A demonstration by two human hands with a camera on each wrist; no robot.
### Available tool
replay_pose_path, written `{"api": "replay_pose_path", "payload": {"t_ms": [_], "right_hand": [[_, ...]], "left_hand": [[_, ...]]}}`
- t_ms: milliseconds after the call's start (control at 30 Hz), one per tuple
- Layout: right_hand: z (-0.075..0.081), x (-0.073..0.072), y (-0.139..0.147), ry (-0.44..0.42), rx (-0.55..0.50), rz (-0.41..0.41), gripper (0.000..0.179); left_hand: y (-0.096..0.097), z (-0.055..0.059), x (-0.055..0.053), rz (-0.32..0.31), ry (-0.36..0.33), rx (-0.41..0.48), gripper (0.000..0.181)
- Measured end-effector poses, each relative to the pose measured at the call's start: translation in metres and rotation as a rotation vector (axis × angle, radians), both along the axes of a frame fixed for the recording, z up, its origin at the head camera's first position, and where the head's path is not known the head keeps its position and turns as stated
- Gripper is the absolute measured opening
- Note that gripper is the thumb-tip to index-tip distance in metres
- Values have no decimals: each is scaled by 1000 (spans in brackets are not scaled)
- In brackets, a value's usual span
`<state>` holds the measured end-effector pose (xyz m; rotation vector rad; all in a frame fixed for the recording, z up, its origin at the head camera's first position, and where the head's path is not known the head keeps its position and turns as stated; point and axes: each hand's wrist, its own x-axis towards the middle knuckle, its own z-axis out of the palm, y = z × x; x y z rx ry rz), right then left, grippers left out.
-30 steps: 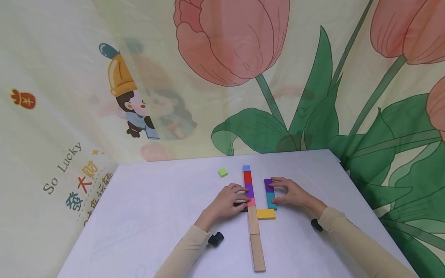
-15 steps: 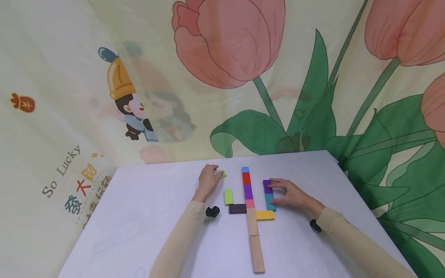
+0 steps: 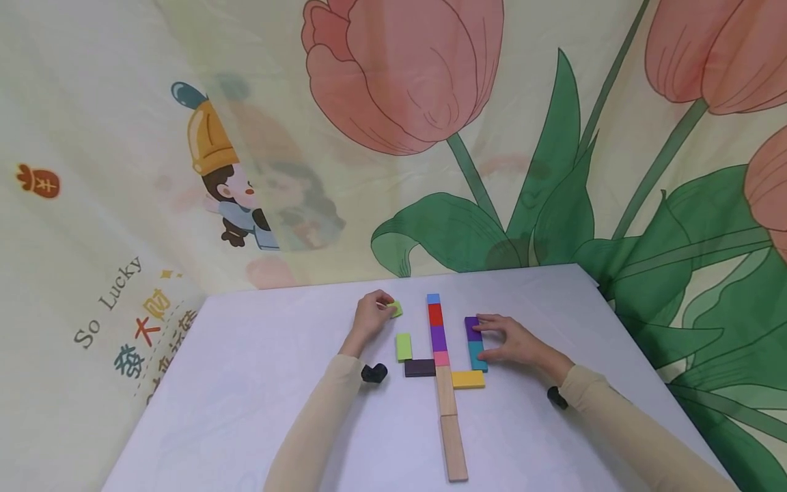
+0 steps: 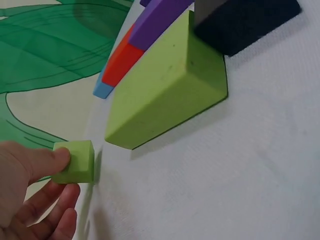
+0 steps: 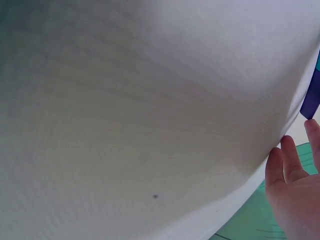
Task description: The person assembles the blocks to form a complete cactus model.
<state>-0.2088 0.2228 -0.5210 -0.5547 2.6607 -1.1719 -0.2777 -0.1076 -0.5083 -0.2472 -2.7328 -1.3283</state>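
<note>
Between thumb and fingers, my left hand (image 3: 371, 316) pinches a small light green cube (image 4: 79, 162) low over the cloth. Nearer to me lies a longer light green block (image 3: 403, 347), end to a black block (image 3: 420, 368). The black block meets a straight column: light blue, red (image 3: 435, 315), purple (image 3: 438, 339) and pink blocks, then two plain wooden blocks (image 3: 446, 391). My right hand (image 3: 515, 342) rests at the right side, its fingertip touching a dark purple block (image 3: 472, 329) and its thumb at a teal block (image 3: 477, 357). A yellow block (image 3: 468, 380) sits below the teal one.
A white cloth covers the table (image 3: 246, 410). Behind its far edge hangs a curtain (image 3: 344, 205) printed with tulips and leaves. Black wrist cameras are strapped at both sleeves (image 3: 320, 410).
My left hand has left the column and the black block, moved away to the small green cube and closed its thumb and fingers on it. My right hand stays put.
</note>
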Motion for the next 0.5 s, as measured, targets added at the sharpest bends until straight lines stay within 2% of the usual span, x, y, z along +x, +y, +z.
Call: {"api": "replay_pose_path", "payload": {"t_ms": [167, 400, 500], "right_hand": [[-1, -1, 0, -1, -2, -3, 62], [1, 0, 0, 0, 5, -5, 62], [0, 0, -1, -1, -3, -5, 62]], "left_hand": [[-4, 5, 4, -66, -31, 13, 8], [-8, 10, 9, -166, -157, -2, 11], [-9, 10, 11, -193, -189, -24, 12]]}}
